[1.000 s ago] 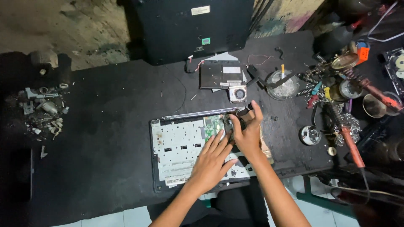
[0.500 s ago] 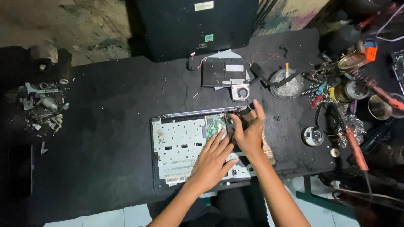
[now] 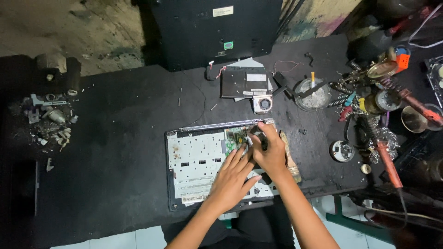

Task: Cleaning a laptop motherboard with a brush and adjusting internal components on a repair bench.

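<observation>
Hands together over opened laptop base, which lies flat at the near edge of black workbench, silver inner frame up. Left hand lies flat on the frame, fingers spread and pointing toward the upper right corner. Right hand sits just beside and partly over it, fingers curled down on a dark part next to the small green circuit board. Cannot tell whether that part is pinched or only pressed; fingertips hide it.

Risks, as judged from position:
- Both hands crowd one corner. A slip could scrape the green board or bend the thin frame.
- Base overhangs close to the bench edge; downward pressure near the person's side could tip or slide it.
- Brush lies touching the base's right side, under the right wrist, and could get knocked off.
- Loose screws/bits on the bench, approx. centre, could get lost on the black surface.

Containers:
- Round glass ashtray, behind the base: a cigarette stands in it, plus ash.
- Small round tin, right of the base: contents too small to tell.
- Round tins and reels at far right, among a soldering iron and springs: contents unclear.

Removed black module w/ fan lies well apart, behind the base. Scrap pile at far left.
</observation>
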